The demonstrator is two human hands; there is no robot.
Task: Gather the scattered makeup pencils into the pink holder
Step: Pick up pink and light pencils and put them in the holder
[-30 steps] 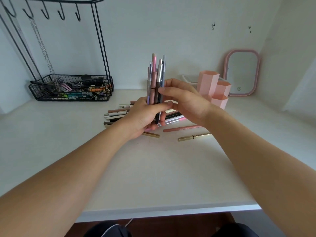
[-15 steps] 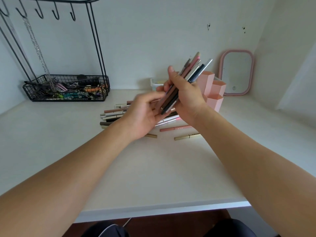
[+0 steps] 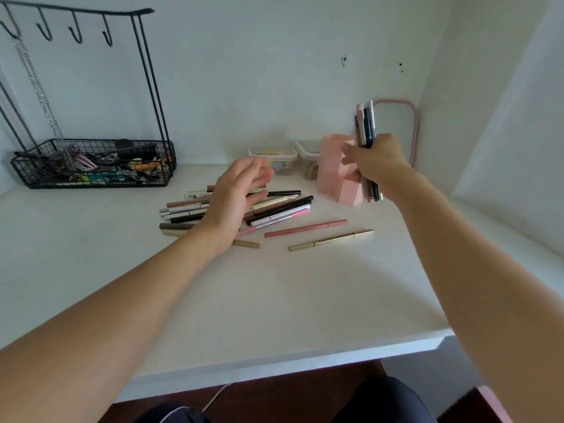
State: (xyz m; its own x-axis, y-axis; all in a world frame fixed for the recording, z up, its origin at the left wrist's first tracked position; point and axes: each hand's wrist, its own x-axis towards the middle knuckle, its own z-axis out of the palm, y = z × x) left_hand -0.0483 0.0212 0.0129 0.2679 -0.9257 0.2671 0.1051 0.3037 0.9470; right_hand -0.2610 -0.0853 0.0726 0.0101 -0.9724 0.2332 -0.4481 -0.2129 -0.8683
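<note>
1. Right hand [image 3: 377, 161] gripped a pencil bundle [image 3: 366, 126] upright, just beside the pink holder [image 3: 334, 172]; not yet in.
2. Left hand [image 3: 238, 196] hung open, empty, over the loose pencils [image 3: 283, 209] left on the table [image 3: 274, 300].

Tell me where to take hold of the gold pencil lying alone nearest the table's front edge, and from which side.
Pinch the gold pencil at mid-length, near the seam where cap meets barrel, coming straight down from above. It lies flat on the table, clear of the pile, with bare surface along both long sides for fingertips. The left hand is open and closer; the right hand already holds a bundle.
</note>
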